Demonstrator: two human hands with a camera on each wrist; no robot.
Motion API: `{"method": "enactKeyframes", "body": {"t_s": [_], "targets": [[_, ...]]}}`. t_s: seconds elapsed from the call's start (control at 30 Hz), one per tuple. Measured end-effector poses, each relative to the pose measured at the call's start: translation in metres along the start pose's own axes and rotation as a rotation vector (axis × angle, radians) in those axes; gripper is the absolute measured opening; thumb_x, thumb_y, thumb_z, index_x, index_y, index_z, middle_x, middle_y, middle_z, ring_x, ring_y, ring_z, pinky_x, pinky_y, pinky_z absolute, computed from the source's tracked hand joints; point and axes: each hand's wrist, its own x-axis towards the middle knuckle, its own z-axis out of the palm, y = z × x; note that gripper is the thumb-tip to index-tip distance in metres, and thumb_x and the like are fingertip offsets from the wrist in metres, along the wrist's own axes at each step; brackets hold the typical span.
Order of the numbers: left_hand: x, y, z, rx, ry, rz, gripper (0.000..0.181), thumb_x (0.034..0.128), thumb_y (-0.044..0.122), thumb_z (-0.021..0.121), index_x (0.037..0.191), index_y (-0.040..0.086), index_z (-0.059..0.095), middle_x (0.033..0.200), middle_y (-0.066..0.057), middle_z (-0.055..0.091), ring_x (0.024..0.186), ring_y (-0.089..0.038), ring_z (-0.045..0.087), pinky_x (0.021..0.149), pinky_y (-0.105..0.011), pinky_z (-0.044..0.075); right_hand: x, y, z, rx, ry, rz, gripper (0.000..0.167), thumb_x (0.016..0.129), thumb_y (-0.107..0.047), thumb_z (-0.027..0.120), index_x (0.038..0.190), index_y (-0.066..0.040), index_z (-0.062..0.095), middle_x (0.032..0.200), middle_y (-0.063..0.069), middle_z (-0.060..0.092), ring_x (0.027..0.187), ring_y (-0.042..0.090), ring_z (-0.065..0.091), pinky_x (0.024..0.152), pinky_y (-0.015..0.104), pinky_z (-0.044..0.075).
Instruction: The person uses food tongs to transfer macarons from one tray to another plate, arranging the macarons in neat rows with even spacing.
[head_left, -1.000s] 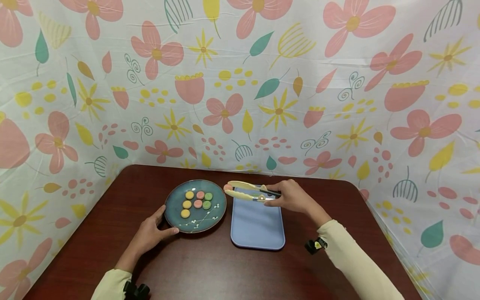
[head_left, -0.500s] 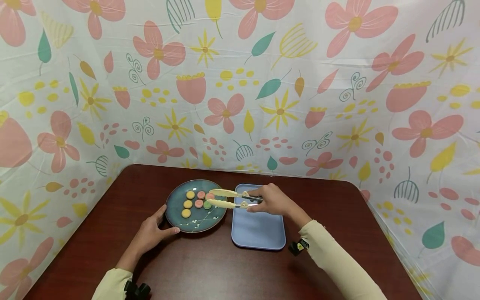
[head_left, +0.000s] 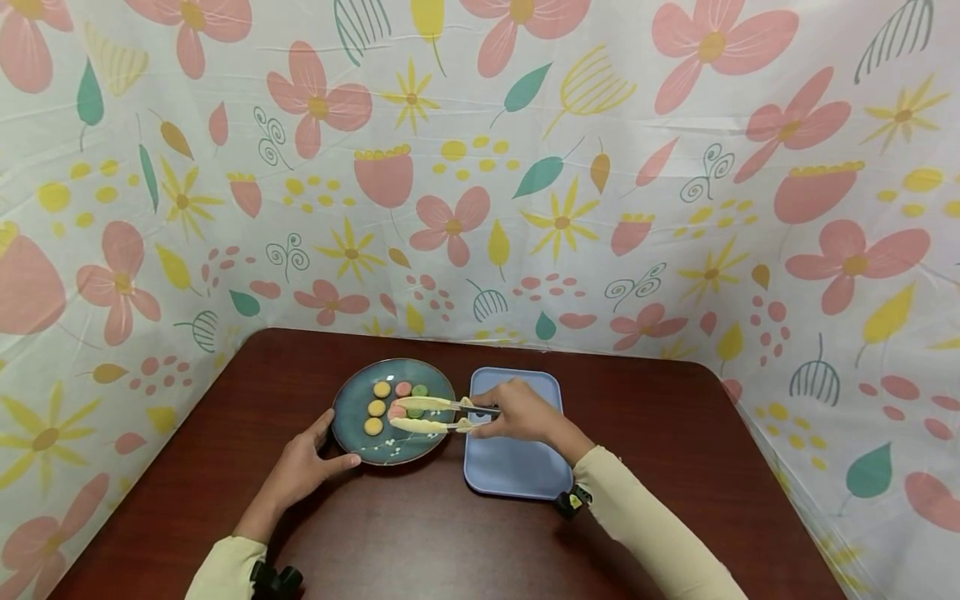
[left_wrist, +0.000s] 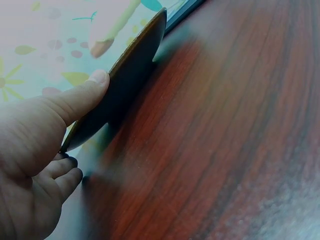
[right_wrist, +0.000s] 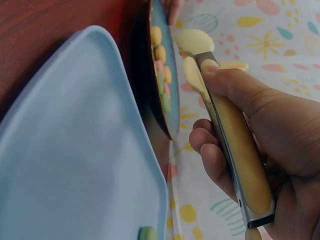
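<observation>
My left hand (head_left: 303, 467) holds the near left rim of a round blue-green plate (head_left: 348, 433), thumb along the edge, as the left wrist view shows. On the plate lie several macarons: yellow ones (head_left: 373, 426) at the left, pink (head_left: 403, 389) and green (head_left: 419, 390) beside them. My right hand (head_left: 517, 411) grips metal tongs (head_left: 427, 403) with cream tips, which reach over the plate from the right. A pinkish-brown macaron (left_wrist: 101, 48) shows at the tong tips in the left wrist view. The tongs partly cover the pink and green macarons.
A blue rectangular tray (head_left: 517, 467) stands right of the plate, under my right hand. A green macaron (right_wrist: 147, 233) lies on it near its edge. Everything rests on a dark wooden table (head_left: 420, 542). A flowered cloth (head_left: 480, 167) hangs behind the table.
My right hand has moved left from the tray with the tongs, carrying a pink macaron over the plate and then lower and nearer its middle. My left hand stays at the plate's rim.
</observation>
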Motion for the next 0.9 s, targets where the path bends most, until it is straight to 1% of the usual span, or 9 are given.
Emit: {"method": "enactKeyframes", "body": {"t_s": [0.1, 0.3, 0.4, 0.47, 0.53, 0.57, 0.67, 0.77, 0.9], "targets": [[0.0, 0.0, 0.0, -0.004, -0.001, -0.003, 0.111, 0.0836, 0.042, 0.085, 0.16, -0.007, 0.021, 0.164, -0.029, 0.024, 0.146, -0.044, 0.035, 0.113, -0.055, 0.04, 0.001, 0.0, 0.005, 0.002, -0.007, -0.012, 0.05, 0.085, -0.035, 0.085, 0.126, -0.01, 0.074, 0.106, 0.004, 0.078, 0.052, 0.0, 0.028, 0.054, 0.019, 0.035], [0.0, 0.0, 0.0, -0.009, -0.002, -0.007, 0.111, 0.0837, 0.041, 0.085, 0.16, -0.007, 0.02, 0.164, -0.028, 0.023, 0.146, -0.044, 0.034, 0.113, -0.055, 0.04, 0.003, 0.001, 0.012, 0.008, -0.024, 0.001, 0.048, 0.085, -0.034, 0.085, 0.126, -0.01, 0.075, 0.102, 0.005, 0.079, 0.05, -0.001, 0.032, 0.052, 0.018, 0.036], [0.0, 0.0, -0.001, -0.009, -0.002, -0.005, 0.111, 0.0837, 0.041, 0.085, 0.16, -0.007, 0.02, 0.164, -0.028, 0.023, 0.146, -0.044, 0.035, 0.113, -0.055, 0.04, 0.004, 0.0, 0.014, 0.002, -0.022, -0.002, 0.046, 0.085, -0.034, 0.085, 0.124, -0.01, 0.076, 0.099, 0.005, 0.079, 0.05, 0.0, 0.031, 0.051, 0.019, 0.035], [0.0, 0.0, -0.001, -0.009, -0.002, -0.004, 0.111, 0.0837, 0.041, 0.085, 0.16, -0.007, 0.02, 0.164, -0.028, 0.023, 0.146, -0.044, 0.035, 0.113, -0.055, 0.04, 0.005, 0.0, 0.015, -0.007, -0.021, 0.001, 0.046, 0.085, -0.034, 0.085, 0.123, -0.01, 0.076, 0.093, 0.004, 0.079, 0.05, 0.001, 0.029, 0.051, 0.019, 0.033], [0.0, 0.0, -0.001, -0.007, -0.002, -0.003, 0.111, 0.0837, 0.041, 0.085, 0.16, -0.007, 0.02, 0.164, -0.028, 0.023, 0.145, -0.045, 0.035, 0.113, -0.055, 0.041, 0.005, -0.001, 0.017, -0.016, -0.016, 0.001, 0.045, 0.085, -0.034, 0.085, 0.122, -0.009, 0.077, 0.093, 0.004, 0.079, 0.049, 0.001, 0.027, 0.051, 0.019, 0.032], [0.0, 0.0, -0.001, -0.007, -0.002, -0.002, 0.111, 0.0837, 0.041, 0.085, 0.16, -0.007, 0.02, 0.164, -0.028, 0.023, 0.145, -0.045, 0.035, 0.113, -0.055, 0.041, 0.006, -0.001, 0.017, -0.021, -0.017, 0.004, 0.046, 0.085, -0.034, 0.085, 0.122, -0.009, 0.077, 0.088, 0.003, 0.078, 0.049, 0.001, 0.025, 0.051, 0.019, 0.031], [0.0, -0.001, -0.001, -0.003, -0.001, 0.001, 0.11, 0.0838, 0.041, 0.085, 0.16, -0.007, 0.021, 0.164, -0.028, 0.024, 0.145, -0.045, 0.036, 0.112, -0.055, 0.041, 0.006, -0.002, 0.019, -0.029, -0.022, 0.011, 0.046, 0.085, -0.034, 0.085, 0.123, -0.008, 0.076, 0.071, -0.001, 0.071, 0.049, 0.002, 0.021, 0.048, 0.02, 0.028], [0.0, -0.001, -0.001, 0.0, 0.0, 0.004, 0.11, 0.0841, 0.04, 0.085, 0.16, -0.007, 0.021, 0.164, -0.029, 0.024, 0.145, -0.045, 0.036, 0.112, -0.055, 0.041, 0.007, -0.001, 0.021, -0.022, -0.033, 0.023, 0.048, 0.085, -0.033, 0.085, 0.124, -0.007, 0.075, 0.057, -0.007, 0.054, 0.048, 0.003, 0.018, 0.046, 0.021, 0.024], [0.0, 0.0, 0.0, 0.005, 0.003, 0.004, 0.11, 0.0839, 0.041, 0.085, 0.159, -0.007, 0.021, 0.163, -0.029, 0.025, 0.145, -0.045, 0.037, 0.112, -0.055, 0.041, 0.007, 0.0, 0.022, -0.005, -0.042, 0.04, 0.05, 0.086, -0.034, 0.085, 0.126, -0.006, 0.074, 0.054, -0.011, 0.048, 0.046, 0.003, 0.017, 0.044, 0.02, 0.023]]}}
